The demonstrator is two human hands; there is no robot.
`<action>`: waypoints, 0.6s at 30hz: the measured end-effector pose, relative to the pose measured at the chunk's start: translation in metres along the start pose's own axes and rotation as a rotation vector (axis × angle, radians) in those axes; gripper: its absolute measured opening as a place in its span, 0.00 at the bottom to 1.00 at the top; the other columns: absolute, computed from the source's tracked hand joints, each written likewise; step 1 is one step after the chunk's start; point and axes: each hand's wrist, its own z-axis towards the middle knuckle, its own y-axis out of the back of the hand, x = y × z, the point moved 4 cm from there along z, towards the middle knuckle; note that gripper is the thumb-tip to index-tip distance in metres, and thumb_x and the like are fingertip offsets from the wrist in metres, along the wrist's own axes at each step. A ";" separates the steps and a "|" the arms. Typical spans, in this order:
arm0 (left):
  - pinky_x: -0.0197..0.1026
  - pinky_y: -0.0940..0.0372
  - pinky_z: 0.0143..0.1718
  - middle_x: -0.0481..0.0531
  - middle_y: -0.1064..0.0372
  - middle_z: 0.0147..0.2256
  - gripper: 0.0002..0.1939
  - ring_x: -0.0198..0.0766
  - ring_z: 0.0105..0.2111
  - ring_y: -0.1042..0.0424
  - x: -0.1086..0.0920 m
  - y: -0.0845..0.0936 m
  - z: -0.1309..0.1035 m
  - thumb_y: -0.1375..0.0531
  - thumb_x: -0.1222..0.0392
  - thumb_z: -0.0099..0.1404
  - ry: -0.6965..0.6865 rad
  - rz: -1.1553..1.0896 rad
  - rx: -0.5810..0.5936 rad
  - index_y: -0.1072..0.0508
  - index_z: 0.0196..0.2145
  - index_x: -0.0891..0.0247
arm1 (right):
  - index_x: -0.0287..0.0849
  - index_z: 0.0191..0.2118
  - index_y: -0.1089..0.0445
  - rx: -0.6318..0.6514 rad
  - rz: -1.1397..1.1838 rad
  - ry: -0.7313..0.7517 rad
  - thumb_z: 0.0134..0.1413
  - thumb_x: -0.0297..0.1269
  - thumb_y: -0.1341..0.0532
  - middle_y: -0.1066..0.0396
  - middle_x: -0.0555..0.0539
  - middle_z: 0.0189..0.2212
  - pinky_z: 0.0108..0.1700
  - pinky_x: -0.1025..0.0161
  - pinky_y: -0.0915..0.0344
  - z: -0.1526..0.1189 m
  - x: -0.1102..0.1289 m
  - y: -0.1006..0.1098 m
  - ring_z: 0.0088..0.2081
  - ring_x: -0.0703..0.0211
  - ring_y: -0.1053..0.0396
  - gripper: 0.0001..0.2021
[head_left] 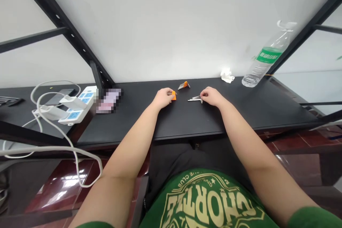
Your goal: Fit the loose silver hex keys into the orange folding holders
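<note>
My left hand [164,98] is closed on an orange hex key holder [174,96] with metal keys in it, just over the black tabletop. To its right, my right hand [210,96] has its fingertips pinched at the end of one of the loose hex keys [195,99] lying on the table. The fingers partly cover that key's end. Behind and between my hands stands a second orange hex key holder [185,84], with several silver keys fanned out of it.
A water bottle [267,58] with a green label and a crumpled tissue [227,75] stand at the back right. To the left are a pixelated flat object [109,100], a white power strip [80,105] and loose white cables [72,148]. A wall bounds the black table [128,107] behind.
</note>
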 end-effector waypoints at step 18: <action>0.34 0.29 0.28 0.55 0.20 0.46 0.11 0.31 0.26 0.26 -0.003 -0.001 -0.002 0.34 0.65 0.63 0.028 0.012 0.023 0.21 0.45 0.61 | 0.42 0.28 0.27 -0.067 0.076 0.089 0.49 0.30 0.35 0.31 0.47 0.41 0.43 0.61 0.34 -0.005 0.011 0.011 0.37 0.59 0.32 0.02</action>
